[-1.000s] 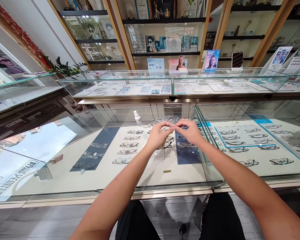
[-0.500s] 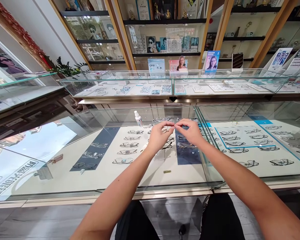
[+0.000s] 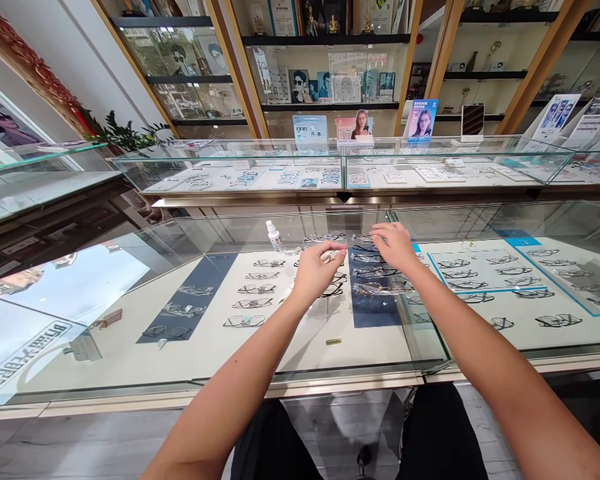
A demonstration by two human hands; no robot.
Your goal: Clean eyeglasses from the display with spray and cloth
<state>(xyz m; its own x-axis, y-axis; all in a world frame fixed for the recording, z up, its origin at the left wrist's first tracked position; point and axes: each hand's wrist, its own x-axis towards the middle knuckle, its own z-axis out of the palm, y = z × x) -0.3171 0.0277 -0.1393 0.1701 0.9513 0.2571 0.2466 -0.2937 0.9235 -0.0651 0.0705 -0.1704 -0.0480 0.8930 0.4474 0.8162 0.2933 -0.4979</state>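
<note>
My left hand [image 3: 319, 270] is raised over the glass counter, its thumb and fingers curled together round a small whitish thing [image 3: 330, 255]. What that thing is does not show clearly. My right hand [image 3: 394, 244] hangs to the right of it, apart from it, above the dark blue strip. Its fingers are loosely bent and a little apart, and nothing shows in them. A small white spray bottle [image 3: 275, 236] stands upright on the counter, just beyond and left of my left hand. Rows of eyeglasses [image 3: 375, 272] lie beneath both hands in the glass case.
The glass display case [image 3: 300, 380] spans the front, with more eyeglasses [image 3: 257, 289] on both sides. A small gold-coloured piece [image 3: 333, 342] lies near its front edge. Behind stands a second glass counter [image 3: 250, 193] with upright signs [image 3: 422, 121]. Shelves [image 3: 327, 40] line the wall.
My right hand has come away from the left fingertips, moving right and slightly farther off, and its pinch has loosened. The left hand stays almost in place, still curled round the whitish thing.
</note>
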